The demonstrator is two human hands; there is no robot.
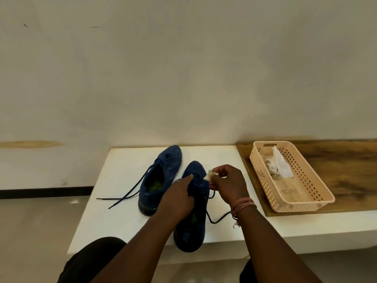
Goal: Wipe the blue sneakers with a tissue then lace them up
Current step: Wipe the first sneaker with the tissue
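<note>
sneaker [195, 180] steadied by left hand [179, 198], right hand [226, 184] pinching tissue [210, 174].

Both blue sneakers [160, 180] look like matt knitted cloth with thin cord laces [124, 196]. The peach basket [289, 176] is perforated plastic holding crumpled paper tissues [280, 166]. It sits on grainy, possibly varnished wood [346, 170]; the white bench [122, 170] looks smooth.
</note>
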